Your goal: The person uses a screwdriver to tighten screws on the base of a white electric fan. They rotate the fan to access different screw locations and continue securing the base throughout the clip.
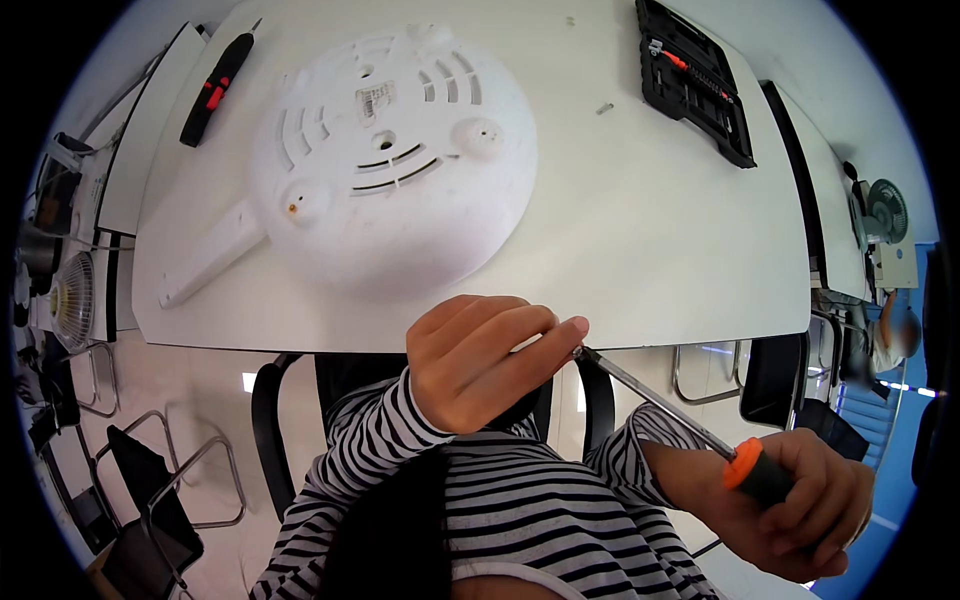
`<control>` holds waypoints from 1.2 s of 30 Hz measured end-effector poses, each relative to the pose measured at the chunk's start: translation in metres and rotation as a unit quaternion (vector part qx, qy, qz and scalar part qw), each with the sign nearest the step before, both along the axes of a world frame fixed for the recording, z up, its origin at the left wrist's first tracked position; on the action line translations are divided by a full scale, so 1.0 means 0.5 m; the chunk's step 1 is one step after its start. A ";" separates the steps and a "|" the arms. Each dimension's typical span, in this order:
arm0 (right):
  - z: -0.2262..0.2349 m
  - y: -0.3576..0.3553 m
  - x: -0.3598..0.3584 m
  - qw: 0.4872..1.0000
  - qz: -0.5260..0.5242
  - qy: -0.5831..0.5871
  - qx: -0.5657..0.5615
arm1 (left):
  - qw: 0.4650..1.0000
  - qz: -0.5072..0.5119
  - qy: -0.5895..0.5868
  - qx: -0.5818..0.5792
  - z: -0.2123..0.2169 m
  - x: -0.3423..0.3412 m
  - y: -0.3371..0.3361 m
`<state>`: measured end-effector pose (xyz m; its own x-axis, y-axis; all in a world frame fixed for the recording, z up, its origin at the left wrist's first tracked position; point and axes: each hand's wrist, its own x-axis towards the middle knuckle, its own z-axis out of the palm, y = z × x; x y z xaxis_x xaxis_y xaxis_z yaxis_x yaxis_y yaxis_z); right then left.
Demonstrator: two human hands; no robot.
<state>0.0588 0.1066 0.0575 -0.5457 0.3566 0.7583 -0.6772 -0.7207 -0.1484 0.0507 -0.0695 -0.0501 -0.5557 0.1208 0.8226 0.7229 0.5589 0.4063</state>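
1. The right hand (800, 510) is wrapping its fingers tight around the black and orange handle of a screwdriver (690, 425), low on the right side of the view.
2. The thin metal rod of the screwdriver is pointing up and to the left, toward the left hand (480, 360).
3. The left hand is sitting in the middle of the view, just in front of the near edge of the white surface (650, 230). Its grip is pressed together, and the fingertips are pinching the tip of the screwdriver.
4. Whether something small is sitting between those fingertips and the tip is too hard to see.
5. A big round white appliance (390, 160) is lying upside down on the surface, past the left hand. Its underside is showing slots and round feet.
6. A black and red tool (215, 88) is lying near the far left corner of the surface.
7. A black case of tool bits (695, 75) is lying open at the far right.
8. A tiny screw (603, 107) is lying alone on the surface near that case.
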 end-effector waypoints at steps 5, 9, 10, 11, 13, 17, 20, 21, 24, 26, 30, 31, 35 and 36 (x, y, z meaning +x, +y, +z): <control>-0.003 -0.012 0.003 1.000 -0.022 0.001 0.005 | 1.000 0.010 0.012 0.003 -0.010 0.001 -0.001; -0.001 -0.019 0.005 0.999 -0.032 -0.004 0.011 | 0.999 0.032 0.016 0.002 -0.011 0.003 0.000; -0.001 -0.019 0.005 1.000 -0.025 -0.003 0.011 | 1.000 0.028 0.007 0.005 -0.009 0.004 -0.001; -0.002 -0.018 0.004 1.000 -0.019 -0.002 0.011 | 1.000 0.024 -0.003 0.009 -0.008 0.005 -0.003; -0.002 -0.018 0.003 1.000 -0.017 -0.006 0.013 | 1.000 0.022 -0.011 0.008 -0.008 0.006 -0.007; -0.001 -0.023 0.004 0.999 -0.023 -0.013 0.017 | 0.999 0.032 -0.017 0.009 -0.012 0.006 -0.010; -0.003 -0.024 0.002 1.000 -0.009 -0.012 0.017 | 0.999 0.035 -0.007 0.003 -0.013 0.004 -0.013; -0.004 -0.025 0.001 1.000 -0.002 -0.012 0.016 | 0.999 0.035 0.000 -0.001 -0.014 0.004 -0.015; -0.007 -0.032 -0.001 1.000 -0.016 -0.019 0.016 | 0.999 0.036 0.000 -0.003 -0.017 0.002 -0.018; -0.007 -0.036 -0.002 0.999 -0.022 -0.021 0.021 | 0.999 0.036 -0.002 -0.005 -0.016 0.001 -0.019; -0.009 -0.038 -0.005 0.999 -0.001 -0.021 0.033 | 0.999 0.032 0.001 -0.007 -0.019 0.000 -0.021; -0.010 -0.038 -0.007 0.999 0.007 -0.026 0.034 | 0.999 0.036 0.010 -0.011 -0.018 0.001 -0.021; -0.011 -0.037 -0.012 0.997 0.025 -0.056 0.041 | 0.996 0.059 0.067 -0.020 -0.016 0.002 -0.018; -0.011 -0.036 -0.014 0.997 0.025 -0.066 0.043 | 0.994 0.067 0.086 -0.021 -0.017 0.001 -0.018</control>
<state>0.0518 0.0885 0.0521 -0.6583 0.2624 0.7055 -0.6111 -0.7337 -0.2973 0.0514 -0.0786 -0.0586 -0.4199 0.0925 0.9028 0.6984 0.6682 0.2563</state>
